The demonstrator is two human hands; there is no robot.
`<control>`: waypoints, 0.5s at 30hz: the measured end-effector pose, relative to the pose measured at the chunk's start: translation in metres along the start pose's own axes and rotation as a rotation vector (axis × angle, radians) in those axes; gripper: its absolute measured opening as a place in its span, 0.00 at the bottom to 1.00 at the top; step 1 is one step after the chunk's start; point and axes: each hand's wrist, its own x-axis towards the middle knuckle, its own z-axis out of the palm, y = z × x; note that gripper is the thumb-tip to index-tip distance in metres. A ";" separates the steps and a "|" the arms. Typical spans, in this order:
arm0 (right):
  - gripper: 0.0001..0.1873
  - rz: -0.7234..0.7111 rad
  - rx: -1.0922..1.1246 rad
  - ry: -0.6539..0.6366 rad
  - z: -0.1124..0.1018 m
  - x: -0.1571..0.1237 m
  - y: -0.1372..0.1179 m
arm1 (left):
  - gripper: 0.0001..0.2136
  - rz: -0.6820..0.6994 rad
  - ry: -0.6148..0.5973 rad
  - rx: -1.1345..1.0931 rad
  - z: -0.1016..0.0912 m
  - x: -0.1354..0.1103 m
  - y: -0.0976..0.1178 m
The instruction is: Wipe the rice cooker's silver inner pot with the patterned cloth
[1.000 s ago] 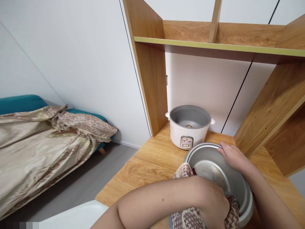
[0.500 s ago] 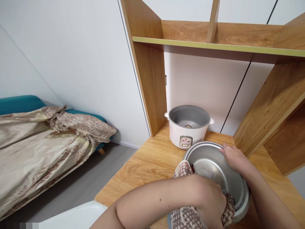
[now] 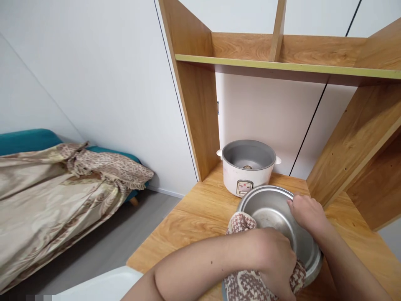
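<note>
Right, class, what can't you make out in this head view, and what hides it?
All in the head view, now:
- Left hand: fingertips, hidden behind the hand itself and the cloth.
- Cloth: middle, covered by the left arm; lower end, cut by the bottom edge.
- Panel: lower corner, behind the pot; print too small.
- White thing: cropped below, identity unclear.

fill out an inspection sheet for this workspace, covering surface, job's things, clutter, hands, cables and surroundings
Surface: wood-grain tabletop, partly hidden.
Job's things: metal pot, its inside showing; patterned cloth at its near rim; white cooker body behind, open on top.
Clutter: nothing seen.
Hands: left hand holds the cloth; right hand holds the pot's rim.
Cables: nothing seen.
Surroundings: wooden shelf above; white wall; draped fabric over teal furniture at picture left.
</note>
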 end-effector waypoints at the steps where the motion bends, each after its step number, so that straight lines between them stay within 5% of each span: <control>1: 0.21 -0.006 -0.007 0.018 0.001 0.000 -0.001 | 0.26 0.001 0.011 0.012 0.000 0.000 0.001; 15: 0.19 -0.135 -0.029 0.056 0.007 0.004 0.000 | 0.27 0.079 -0.140 -0.071 -0.005 0.001 -0.001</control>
